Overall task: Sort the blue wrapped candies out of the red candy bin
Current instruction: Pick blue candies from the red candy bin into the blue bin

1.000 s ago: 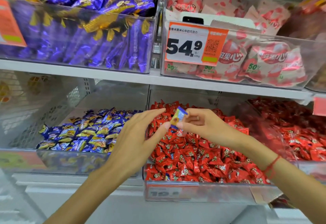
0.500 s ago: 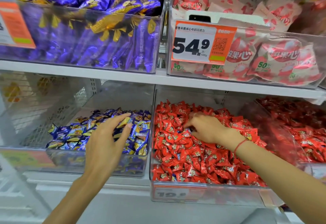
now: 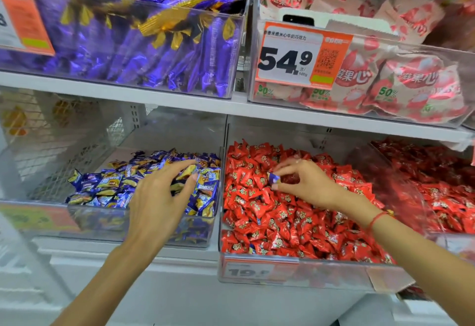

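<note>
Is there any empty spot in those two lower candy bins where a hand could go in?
The blue candy bin has a bare floor strip at its back left, between the blue candies and the mesh wall. The red candy bin is heaped wall to wall; only the air above, under the shelf, is free.

Left hand (image 3: 159,197): arm reaches up from the lower left, palm down, fingers loosely spread and nearly straight, thumb out to the right, holding nothing. Right hand (image 3: 305,184): arm comes in from the lower right, wrist bent, a red string round it. Thumb and forefinger pinch a blue candy (image 3: 274,178); other fingers curl above.
</note>
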Demonstrator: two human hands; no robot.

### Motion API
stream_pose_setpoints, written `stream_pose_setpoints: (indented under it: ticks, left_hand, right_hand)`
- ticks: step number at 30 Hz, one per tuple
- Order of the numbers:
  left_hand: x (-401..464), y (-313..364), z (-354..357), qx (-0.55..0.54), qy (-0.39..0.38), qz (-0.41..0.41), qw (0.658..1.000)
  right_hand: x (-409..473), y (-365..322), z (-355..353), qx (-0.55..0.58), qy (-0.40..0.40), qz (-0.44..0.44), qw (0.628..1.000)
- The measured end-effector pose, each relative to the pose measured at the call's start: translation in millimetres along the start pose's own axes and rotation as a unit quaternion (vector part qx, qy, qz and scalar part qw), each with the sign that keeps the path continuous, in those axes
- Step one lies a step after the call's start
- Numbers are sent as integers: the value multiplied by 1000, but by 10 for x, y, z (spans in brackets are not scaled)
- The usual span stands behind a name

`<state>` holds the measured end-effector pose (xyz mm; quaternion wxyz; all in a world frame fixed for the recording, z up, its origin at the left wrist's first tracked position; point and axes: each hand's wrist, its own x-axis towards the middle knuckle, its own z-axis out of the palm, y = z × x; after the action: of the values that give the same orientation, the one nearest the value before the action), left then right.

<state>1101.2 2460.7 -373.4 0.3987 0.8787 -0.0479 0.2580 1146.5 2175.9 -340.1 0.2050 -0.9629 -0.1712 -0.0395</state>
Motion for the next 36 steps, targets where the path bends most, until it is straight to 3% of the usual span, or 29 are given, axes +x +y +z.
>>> stream_pose_setpoints:
  ticks: [3,6,10,15,17,20,23,27,32,36]
  left_hand:
    - [9,-26,48,33,-15,18,999]
    - [2,109,31,38,-3,70,997]
    - [-56,490,21,-72,-6,121,990]
    - [-110,535,39,-198,15,72,978]
    - [-84,441,8,-194,48,54,978]
    - [-35,236,-13,-121,52,35,991]
    - [0,52,22,-39,-17,20,999]
    - [-24,-9,134,36,-108,51,992]
    - [-43,37,182,36,-99,58,993]
    - [4,113,165,44,-60,76,994]
  right_hand:
    - [-197,-152,-79,177,5,8,984]
    - [-326,-433,-121,327,10,42,944]
    - [-397,-907,18,431,9,50,901]
    - [-375,-1164,126,484,28,16,875]
    - [-372,-1107,78,444,18,4,896]
    - [-274,-749,-90,314,71,34,946]
    - [-123,-215,-237,121,109,119,979]
    - [87,216,-116,-112,39,188,975]
    - [235,71,257,-195,-64,198,959]
    - [53,-210,297,-174,-128,149,965]
